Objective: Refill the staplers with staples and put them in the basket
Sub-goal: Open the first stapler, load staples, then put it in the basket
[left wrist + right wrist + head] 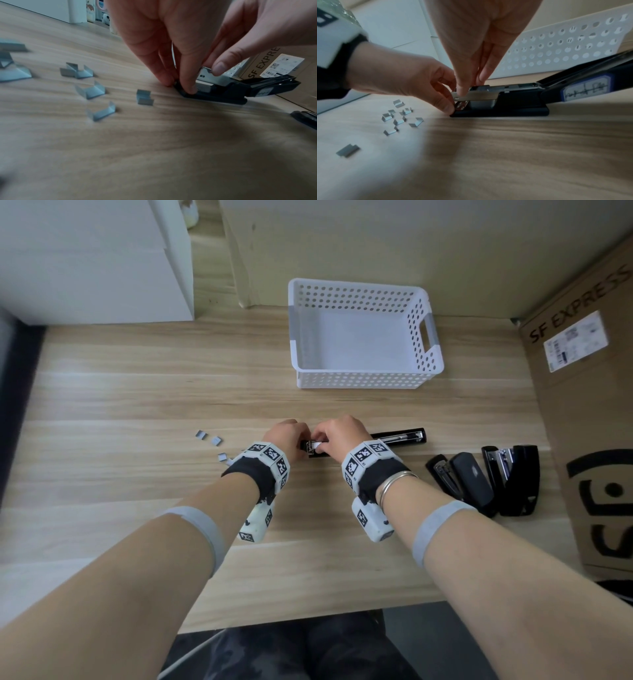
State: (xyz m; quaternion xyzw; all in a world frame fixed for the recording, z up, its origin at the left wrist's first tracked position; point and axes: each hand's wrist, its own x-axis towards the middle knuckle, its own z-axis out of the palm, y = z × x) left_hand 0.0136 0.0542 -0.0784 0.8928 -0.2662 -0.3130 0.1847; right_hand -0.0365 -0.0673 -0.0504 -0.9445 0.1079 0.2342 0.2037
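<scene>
1. An opened black stapler (394, 437) is being kept flat on the wooden table (137, 392), near the middle and in front of the white basket (363, 378); its lid is swung back to the right and the metal magazine (476, 95) is exposed.
2. The front end of the stapler base is being pinched by the left hand (282, 436), fingers curled down onto it.
3. The front of the magazine is being pinched by the right hand (339, 433), fingertips (462, 89) pressing on the metal rail.
4. Loose staple strips (399, 119) are being left scattered on the table, left of the hands.
5. Three more black staplers (486, 477) are lying grouped to the right, beside a cardboard box (582, 392).
</scene>
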